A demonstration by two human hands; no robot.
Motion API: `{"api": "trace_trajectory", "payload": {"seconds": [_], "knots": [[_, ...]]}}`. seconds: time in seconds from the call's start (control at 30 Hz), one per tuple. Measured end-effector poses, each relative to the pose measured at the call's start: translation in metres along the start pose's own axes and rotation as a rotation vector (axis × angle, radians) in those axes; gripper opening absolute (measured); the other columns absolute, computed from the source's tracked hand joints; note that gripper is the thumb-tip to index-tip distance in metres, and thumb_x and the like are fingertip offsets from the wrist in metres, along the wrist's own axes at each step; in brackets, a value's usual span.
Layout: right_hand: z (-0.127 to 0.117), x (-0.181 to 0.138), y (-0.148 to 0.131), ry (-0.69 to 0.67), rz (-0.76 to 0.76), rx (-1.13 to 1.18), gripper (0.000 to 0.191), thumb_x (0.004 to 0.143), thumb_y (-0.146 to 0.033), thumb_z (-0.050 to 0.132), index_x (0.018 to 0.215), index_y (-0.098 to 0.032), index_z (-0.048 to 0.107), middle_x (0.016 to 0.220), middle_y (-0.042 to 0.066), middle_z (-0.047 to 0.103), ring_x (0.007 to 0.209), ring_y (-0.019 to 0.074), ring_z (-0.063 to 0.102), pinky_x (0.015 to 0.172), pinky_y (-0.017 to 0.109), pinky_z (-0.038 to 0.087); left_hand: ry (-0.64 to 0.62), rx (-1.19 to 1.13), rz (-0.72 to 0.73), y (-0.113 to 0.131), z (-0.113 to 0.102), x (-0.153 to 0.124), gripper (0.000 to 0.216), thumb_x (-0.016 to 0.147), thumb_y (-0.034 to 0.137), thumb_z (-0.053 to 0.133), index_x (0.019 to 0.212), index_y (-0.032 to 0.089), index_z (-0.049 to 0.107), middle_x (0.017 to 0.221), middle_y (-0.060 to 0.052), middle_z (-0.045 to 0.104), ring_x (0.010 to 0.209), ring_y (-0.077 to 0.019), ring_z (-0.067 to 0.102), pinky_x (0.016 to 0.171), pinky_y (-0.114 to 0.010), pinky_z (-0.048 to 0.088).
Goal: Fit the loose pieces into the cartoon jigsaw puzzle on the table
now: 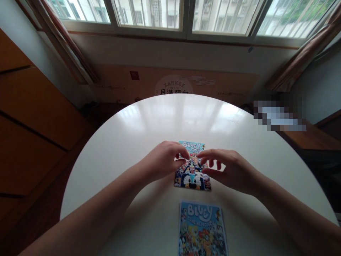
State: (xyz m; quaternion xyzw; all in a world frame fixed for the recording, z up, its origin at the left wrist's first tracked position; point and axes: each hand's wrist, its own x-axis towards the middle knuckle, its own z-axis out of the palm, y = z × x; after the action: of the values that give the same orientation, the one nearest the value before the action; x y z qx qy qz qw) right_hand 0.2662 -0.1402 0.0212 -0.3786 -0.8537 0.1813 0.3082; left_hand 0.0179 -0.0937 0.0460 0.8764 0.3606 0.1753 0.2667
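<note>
Colourful cartoon jigsaw [192, 172] beneath hands [191, 163]

Round white table [149, 121], glossy, reflecting window light on far half. Wide window [186, 14] across far wall, several panes, daylight, buildings outside. Brown curtains gathered at far left [66, 46] and far right [301, 57]. Below sill, pale wall [165, 51], then cardboard panel [173, 83] with printed lettering. Wooden cabinet fronts [29, 117] along left. Dark wooden floor [39, 217] at near left.
</note>
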Motion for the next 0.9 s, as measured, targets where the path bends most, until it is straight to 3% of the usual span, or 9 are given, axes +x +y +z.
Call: {"api": "trace_trajectory", "payload": {"seconds": [0.13, 0.3, 0.43, 0.9], "knots": [[-0.0057, 0.0, 0.0043, -0.12, 0.048, -0.055, 0.016, 0.09, -0.024, 0.068, 0.105, -0.026, 0.074, 0.089, -0.001, 0.074, 0.072, 0.0099, 0.065, 0.063, 0.022, 0.049, -0.067, 0.026, 0.141, -0.0065, 0.0067, 0.0, 0.024, 0.083, 0.008, 0.065, 0.093, 0.024, 0.08, 0.096, -0.002, 0.076, 0.089, -0.016, 0.067, 0.08, -0.029, 0.052], [-0.0106, 0.0009, 0.0091, -0.227, 0.04, -0.058, 0.009, 0.09, -0.03, 0.07, 0.092, -0.025, 0.078, 0.088, 0.0, 0.075, 0.073, 0.0112, 0.066, 0.068, 0.025, 0.05, -0.12, 0.085, 0.19, -0.0088, 0.0095, -0.0007, 0.024, 0.084, 0.01, 0.067, 0.094, 0.027, 0.081, 0.102, -0.001, 0.076, 0.091, -0.0167, 0.068, 0.081, -0.029, 0.051], [-0.0074, 0.0011, 0.0075, -0.234, 0.001, 0.002, 0.01, 0.091, -0.027, 0.069, 0.089, -0.024, 0.078, 0.092, 0.001, 0.076, 0.081, 0.0115, 0.069, 0.072, 0.024, 0.052, -0.141, 0.092, 0.209, -0.0078, 0.0088, -0.0005, 0.027, 0.083, 0.008, 0.068, 0.094, 0.029, 0.082, 0.105, 0.001, 0.077, 0.094, -0.0167, 0.068, 0.083, -0.029, 0.05], [-0.0041, 0.0002, 0.0048, -0.264, -0.002, -0.045, 0.01, 0.091, -0.025, 0.069, 0.087, -0.024, 0.079, 0.09, 0.001, 0.073, 0.077, 0.0113, 0.066, 0.068, 0.024, 0.05, -0.158, 0.054, 0.192, -0.0031, 0.0064, -0.0019, 0.028, 0.08, 0.007, 0.069, 0.093, 0.028, 0.082, 0.106, 0.0, 0.077, 0.095, -0.0186, 0.067, 0.084, -0.032, 0.049]]}}
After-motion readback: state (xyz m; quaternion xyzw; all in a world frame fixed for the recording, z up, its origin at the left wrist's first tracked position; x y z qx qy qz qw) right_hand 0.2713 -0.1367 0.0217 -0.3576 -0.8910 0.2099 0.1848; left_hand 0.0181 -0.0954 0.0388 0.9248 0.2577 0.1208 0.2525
